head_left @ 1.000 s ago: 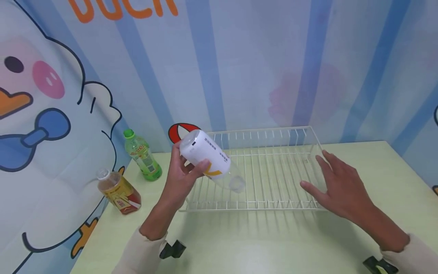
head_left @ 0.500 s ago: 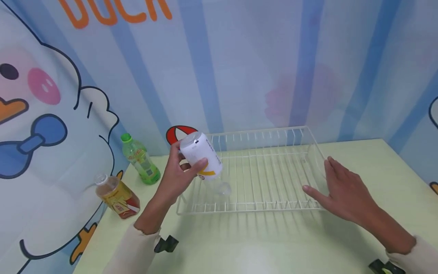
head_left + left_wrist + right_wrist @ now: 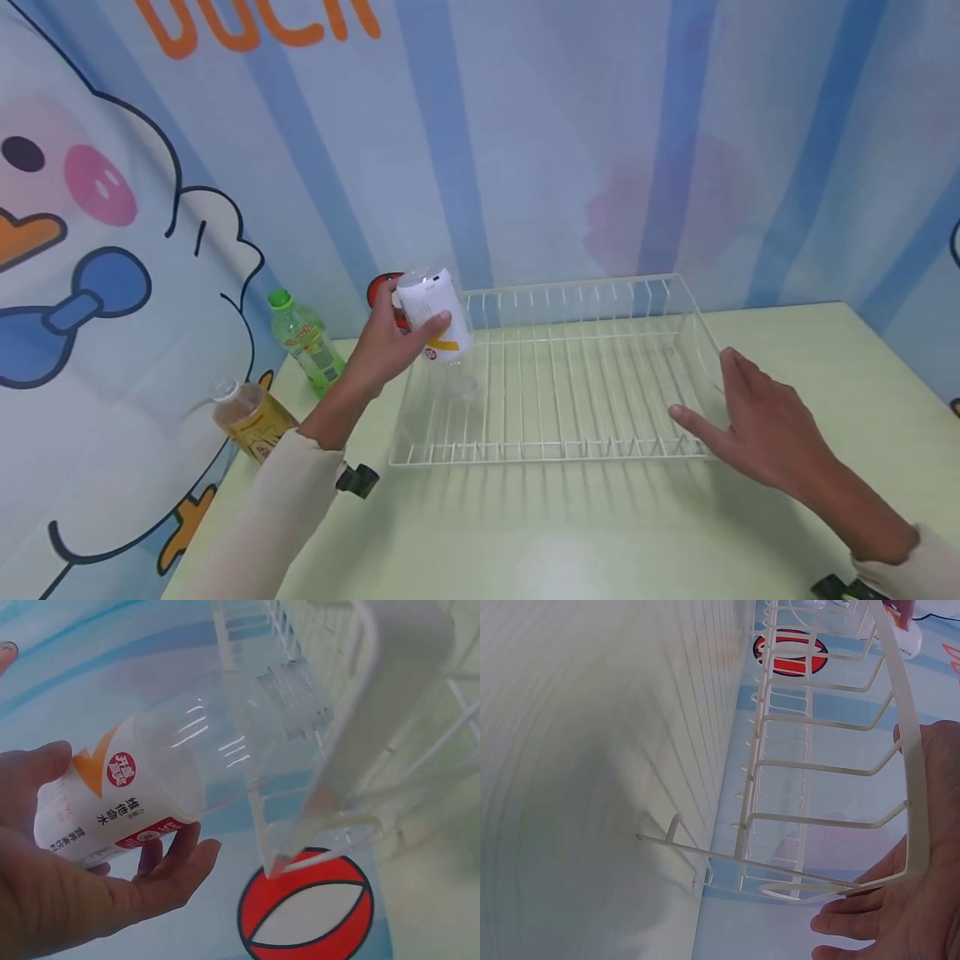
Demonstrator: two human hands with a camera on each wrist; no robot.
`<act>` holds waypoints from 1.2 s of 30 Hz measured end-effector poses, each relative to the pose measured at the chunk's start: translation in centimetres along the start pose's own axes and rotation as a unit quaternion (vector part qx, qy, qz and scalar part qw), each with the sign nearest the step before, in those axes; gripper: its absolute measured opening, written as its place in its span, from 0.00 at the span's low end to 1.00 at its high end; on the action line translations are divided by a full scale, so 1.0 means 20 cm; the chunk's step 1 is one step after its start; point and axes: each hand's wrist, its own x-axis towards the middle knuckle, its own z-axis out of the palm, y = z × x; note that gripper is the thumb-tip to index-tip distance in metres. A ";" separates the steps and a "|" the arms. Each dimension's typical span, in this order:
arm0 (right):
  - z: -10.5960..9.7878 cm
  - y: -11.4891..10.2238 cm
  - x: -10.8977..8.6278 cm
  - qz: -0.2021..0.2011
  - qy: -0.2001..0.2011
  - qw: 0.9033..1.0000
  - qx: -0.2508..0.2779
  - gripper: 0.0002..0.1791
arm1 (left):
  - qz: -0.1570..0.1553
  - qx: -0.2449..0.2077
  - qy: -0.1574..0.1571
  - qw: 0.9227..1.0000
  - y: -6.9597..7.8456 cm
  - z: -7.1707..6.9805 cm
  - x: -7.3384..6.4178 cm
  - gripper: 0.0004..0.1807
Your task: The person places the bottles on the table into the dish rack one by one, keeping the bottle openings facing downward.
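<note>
My left hand (image 3: 386,346) grips a clear plastic bottle (image 3: 437,312) with a white and orange label, thumb on one side and fingers on the other. The bottle is tilted base-up, its neck slanting down over the left end of a white wire dish rack (image 3: 600,459). In the left wrist view its threaded mouth (image 3: 300,697) shows no cap and lies close to the rack's wires; whether they touch I cannot tell. My right hand (image 3: 772,433) is at the rack's right end, fingers extended and thumb spread, with nothing held. From the right wrist, the hand (image 3: 937,900) appears against the rack's end rail.
Left of the rack, a green bottle (image 3: 303,333) with a green cap stands near the back. An amber drink bottle (image 3: 251,417) is nearer, partly hidden by my left sleeve. Behind the pale table (image 3: 570,533) hangs a blue striped cloth (image 3: 540,167) with duck drawings.
My left hand has moved toward the back and slightly left, and the bottle now points more steeply downward. The right hand has shifted a little outward. The rack stays in place.
</note>
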 end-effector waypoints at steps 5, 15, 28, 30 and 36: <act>0.00 -0.01 0.00 0.014 -0.017 1.000 0.003 0.57 | -0.029 0.015 -0.011 0.999 -0.03 -0.01 0.07 0.42; 0.00 -0.01 -0.01 0.012 -0.011 1.000 0.012 0.56 | -0.061 0.074 -0.007 0.995 -0.11 0.02 0.16 0.41; 0.01 -0.01 -0.03 0.015 -0.004 1.000 0.018 0.55 | -0.059 0.128 -0.022 0.990 -0.07 0.03 0.24 0.44; 0.01 -0.01 -0.03 0.013 -0.003 1.000 0.021 0.55 | -0.062 0.139 -0.024 0.988 -0.08 0.04 0.24 0.43; 0.01 -0.01 -0.03 0.002 0.017 1.000 0.019 0.53 | -0.068 0.133 -0.027 0.988 -0.10 0.03 0.26 0.41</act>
